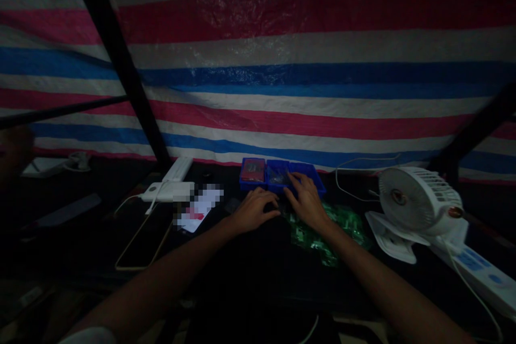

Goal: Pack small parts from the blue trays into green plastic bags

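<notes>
My left hand point(255, 210) hovers just in front of the blue trays. Its thumb and fingers curl toward each other around something dark and small that I cannot make out. My right hand point(308, 199) reaches over the middle blue tray point(278, 185), thumb and fingers apart, with the fingertips at small clear pieces. To the left, another blue tray point(244, 185) holds a reddish block or stack. A third blue tray point(318, 180) is partly behind my right hand. Shiny green pieces, perhaps circuit boards point(322, 231), lie spread beneath my right wrist.
A white fan point(415, 199) stands at the right beside a white power strip point(479, 274). Left are a lit phone point(199, 209), a dark phone point(143, 242) and a white power bank point(169, 192) with cable. Another person's hand point(16, 150) shows far left.
</notes>
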A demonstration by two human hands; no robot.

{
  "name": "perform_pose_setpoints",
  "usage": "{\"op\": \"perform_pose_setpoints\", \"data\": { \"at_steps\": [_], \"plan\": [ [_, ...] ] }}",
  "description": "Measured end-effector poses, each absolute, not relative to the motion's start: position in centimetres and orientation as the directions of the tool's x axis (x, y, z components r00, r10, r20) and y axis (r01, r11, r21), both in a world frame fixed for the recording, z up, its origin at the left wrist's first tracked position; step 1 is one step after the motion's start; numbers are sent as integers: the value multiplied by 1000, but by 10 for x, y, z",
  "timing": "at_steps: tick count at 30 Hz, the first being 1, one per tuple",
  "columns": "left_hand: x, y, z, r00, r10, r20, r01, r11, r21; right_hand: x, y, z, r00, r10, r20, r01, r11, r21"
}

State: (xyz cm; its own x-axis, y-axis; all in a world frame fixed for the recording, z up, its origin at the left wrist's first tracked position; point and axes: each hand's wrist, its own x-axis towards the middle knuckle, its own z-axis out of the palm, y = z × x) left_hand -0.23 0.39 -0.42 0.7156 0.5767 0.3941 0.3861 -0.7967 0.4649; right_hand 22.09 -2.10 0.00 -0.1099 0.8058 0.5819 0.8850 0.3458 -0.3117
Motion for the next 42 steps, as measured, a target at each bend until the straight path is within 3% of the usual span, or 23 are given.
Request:
{"op": "perform_pose_setpoints", "data": {
  "at_steps": [9, 19, 24, 32, 36, 42],
  "plan": [
    [-2, 4, -4, 736, 544, 402, 354, -816, 456, 221, -20, -1, -96, 790, 605, 866, 366, -340],
    [-3, 4, -4, 759, 522, 389, 341, -828, 445, 218, -27, 12, -48, 697, 716, 811, 446, -379],
    [0, 3, -1, 698, 584, 415, 369, -790, 490, 215, -33, 21, -68, 683, 728, 787, 485, -382],
    [2, 2, 3, 503, 724, 473, 295, -658, 693, 211, -37, 19, -253, 774, 580, 640, 584, -500],
    [2, 3, 1, 474, 744, 471, 279, -634, 721, 210, -37, 16, -245, 822, 514, 607, 543, -579],
    [3, 2, 2, 479, 741, 471, 268, -634, 725, 211, -36, 16, -203, 827, 524, 580, 533, -616]
  ]
}}
